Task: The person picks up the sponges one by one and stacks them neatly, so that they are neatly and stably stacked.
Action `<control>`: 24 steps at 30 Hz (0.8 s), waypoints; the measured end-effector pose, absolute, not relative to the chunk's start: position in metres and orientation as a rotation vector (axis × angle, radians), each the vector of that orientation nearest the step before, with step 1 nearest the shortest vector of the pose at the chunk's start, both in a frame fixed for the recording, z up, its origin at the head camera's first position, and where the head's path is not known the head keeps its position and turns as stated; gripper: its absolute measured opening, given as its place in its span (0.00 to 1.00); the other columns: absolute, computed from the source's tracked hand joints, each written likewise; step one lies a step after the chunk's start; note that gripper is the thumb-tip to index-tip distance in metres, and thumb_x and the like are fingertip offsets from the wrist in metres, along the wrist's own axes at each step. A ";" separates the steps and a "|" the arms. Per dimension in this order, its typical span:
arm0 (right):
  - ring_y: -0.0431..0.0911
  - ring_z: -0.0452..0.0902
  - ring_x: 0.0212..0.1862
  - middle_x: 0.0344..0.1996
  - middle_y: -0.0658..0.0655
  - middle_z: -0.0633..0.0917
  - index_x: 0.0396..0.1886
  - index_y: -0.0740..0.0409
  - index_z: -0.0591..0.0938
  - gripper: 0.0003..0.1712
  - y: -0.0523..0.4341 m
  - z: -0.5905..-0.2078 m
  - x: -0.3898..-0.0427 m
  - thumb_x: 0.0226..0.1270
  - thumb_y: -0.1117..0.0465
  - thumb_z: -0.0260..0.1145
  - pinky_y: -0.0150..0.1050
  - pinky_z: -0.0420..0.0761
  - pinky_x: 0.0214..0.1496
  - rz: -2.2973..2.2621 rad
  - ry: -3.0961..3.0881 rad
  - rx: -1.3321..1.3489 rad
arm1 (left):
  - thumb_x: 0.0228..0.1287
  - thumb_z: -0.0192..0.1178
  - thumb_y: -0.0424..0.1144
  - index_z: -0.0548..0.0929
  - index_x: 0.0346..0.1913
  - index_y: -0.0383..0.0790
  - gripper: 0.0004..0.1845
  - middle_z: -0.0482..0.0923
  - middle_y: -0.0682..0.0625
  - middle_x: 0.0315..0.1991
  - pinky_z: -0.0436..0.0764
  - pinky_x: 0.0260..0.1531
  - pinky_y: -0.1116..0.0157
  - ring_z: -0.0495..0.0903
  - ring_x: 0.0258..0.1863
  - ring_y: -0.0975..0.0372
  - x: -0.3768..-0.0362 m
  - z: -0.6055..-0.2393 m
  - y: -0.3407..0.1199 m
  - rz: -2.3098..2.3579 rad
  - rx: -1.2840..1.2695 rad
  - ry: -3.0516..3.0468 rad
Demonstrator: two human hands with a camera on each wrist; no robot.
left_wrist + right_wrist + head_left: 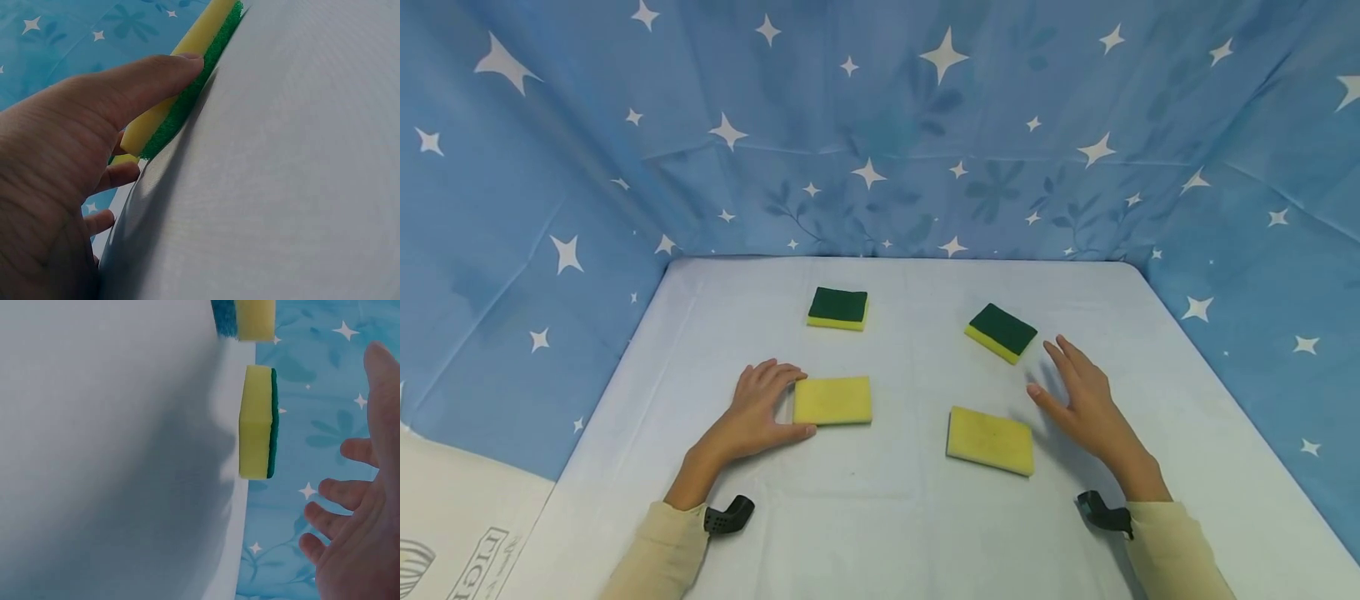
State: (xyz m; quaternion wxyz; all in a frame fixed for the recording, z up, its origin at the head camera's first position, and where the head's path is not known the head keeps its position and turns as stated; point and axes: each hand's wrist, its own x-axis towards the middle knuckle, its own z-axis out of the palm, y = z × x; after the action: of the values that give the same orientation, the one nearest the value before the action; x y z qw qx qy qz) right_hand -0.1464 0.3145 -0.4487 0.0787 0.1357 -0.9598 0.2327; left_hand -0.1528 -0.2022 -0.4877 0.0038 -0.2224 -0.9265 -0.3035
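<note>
Thumb and fingers of my left hand [760, 412] grip the left end of a sponge [832, 401] lying yellow side up. In the left wrist view, the thumb lies along the edge of this sponge [197, 44], whose green scouring layer faces down. My right hand [1086, 408] is held above the table with spread fingers, holding nothing. Near its fingertips is a sponge [1002, 332] with its dark green side up. Left of and below that hand lies another sponge [990, 440], yellow side up; its scouring layer looks blue in the right wrist view [224, 317].
Farther back on the white table [910, 517] lies a sponge [838, 308], dark green side up. Blue curtain [880, 108] with white stars hangs behind and along both sides. A pale printed cloth [460, 508] shows at the lower left.
</note>
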 end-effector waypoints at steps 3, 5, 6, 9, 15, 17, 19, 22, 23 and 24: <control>0.72 0.49 0.81 0.83 0.71 0.54 0.86 0.58 0.57 0.49 0.312 -0.448 -0.144 0.77 0.49 0.70 0.80 0.51 0.74 0.696 -2.875 0.417 | 0.57 0.76 0.61 0.77 0.71 0.40 0.44 0.72 0.41 0.71 0.43 0.76 0.31 0.55 0.79 0.37 -0.153 -0.489 -0.203 -0.951 -0.695 -2.900; 0.73 0.49 0.80 0.84 0.70 0.54 0.87 0.56 0.56 0.50 0.310 -0.449 -0.142 0.76 0.49 0.71 0.81 0.52 0.73 0.707 -2.888 0.425 | 0.57 0.77 0.61 0.77 0.71 0.40 0.44 0.72 0.41 0.70 0.44 0.76 0.31 0.56 0.78 0.37 -0.154 -0.489 -0.203 -0.954 -0.695 -2.898; 0.73 0.50 0.80 0.84 0.70 0.54 0.87 0.55 0.56 0.51 0.310 -0.449 -0.140 0.76 0.49 0.71 0.81 0.53 0.72 0.710 -2.893 0.432 | 0.57 0.77 0.61 0.77 0.71 0.40 0.44 0.72 0.41 0.70 0.44 0.76 0.31 0.56 0.78 0.37 -0.154 -0.489 -0.204 -0.954 -0.696 -2.897; 0.74 0.51 0.79 0.85 0.68 0.53 0.88 0.53 0.54 0.53 0.309 -0.451 -0.135 0.75 0.48 0.73 0.83 0.57 0.70 0.726 -2.912 0.452 | 0.57 0.77 0.61 0.77 0.71 0.40 0.44 0.71 0.41 0.70 0.44 0.76 0.31 0.56 0.78 0.38 -0.154 -0.489 -0.203 -0.954 -0.704 -2.896; 0.74 0.54 0.78 0.86 0.65 0.53 0.89 0.51 0.52 0.58 0.306 -0.451 -0.125 0.71 0.45 0.76 0.81 0.61 0.68 0.783 -2.949 0.496 | 0.57 0.77 0.61 0.78 0.70 0.40 0.43 0.71 0.42 0.69 0.43 0.76 0.31 0.57 0.77 0.39 -0.154 -0.488 -0.204 -0.965 -0.714 -2.881; 0.74 0.54 0.79 0.86 0.64 0.53 0.89 0.51 0.52 0.61 0.305 -0.452 -0.121 0.69 0.44 0.78 0.80 0.61 0.69 0.810 -2.962 0.510 | 0.57 0.77 0.61 0.78 0.70 0.40 0.43 0.71 0.41 0.69 0.43 0.76 0.31 0.58 0.76 0.40 -0.154 -0.488 -0.204 -0.963 -0.716 -2.878; 0.73 0.54 0.79 0.86 0.65 0.54 0.89 0.51 0.51 0.62 0.303 -0.453 -0.118 0.67 0.44 0.79 0.79 0.61 0.70 0.830 -2.974 0.516 | 0.57 0.77 0.61 0.78 0.70 0.40 0.43 0.71 0.41 0.69 0.43 0.76 0.31 0.59 0.75 0.40 -0.154 -0.489 -0.204 -0.951 -0.718 -2.878; 0.72 0.53 0.80 0.85 0.65 0.54 0.89 0.53 0.52 0.64 0.301 -0.454 -0.114 0.66 0.42 0.80 0.79 0.60 0.71 0.853 -2.995 0.514 | 0.57 0.77 0.61 0.78 0.70 0.39 0.43 0.71 0.41 0.69 0.43 0.76 0.31 0.60 0.75 0.41 -0.155 -0.489 -0.204 -0.946 -0.718 -2.880; 0.72 0.53 0.80 0.85 0.65 0.55 0.89 0.54 0.53 0.64 0.300 -0.455 -0.113 0.65 0.41 0.80 0.78 0.61 0.71 0.857 -3.003 0.510 | 0.57 0.77 0.61 0.78 0.70 0.40 0.44 0.71 0.41 0.69 0.43 0.76 0.31 0.60 0.75 0.41 -0.155 -0.489 -0.204 -0.946 -0.717 -2.882; 0.72 0.53 0.80 0.85 0.65 0.55 0.88 0.55 0.53 0.64 0.299 -0.455 -0.112 0.65 0.41 0.80 0.78 0.61 0.72 0.859 -3.011 0.507 | 0.57 0.77 0.61 0.78 0.70 0.40 0.44 0.71 0.41 0.69 0.43 0.76 0.32 0.60 0.75 0.41 -0.154 -0.489 -0.204 -0.944 -0.716 -2.885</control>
State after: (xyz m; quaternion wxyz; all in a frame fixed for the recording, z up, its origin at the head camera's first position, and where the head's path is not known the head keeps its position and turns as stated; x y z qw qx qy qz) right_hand -0.1120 0.2990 -0.4551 -0.0152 0.1598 -0.9492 0.2708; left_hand -0.1545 -0.2039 -0.4887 0.0113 -0.2295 -0.9250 -0.3026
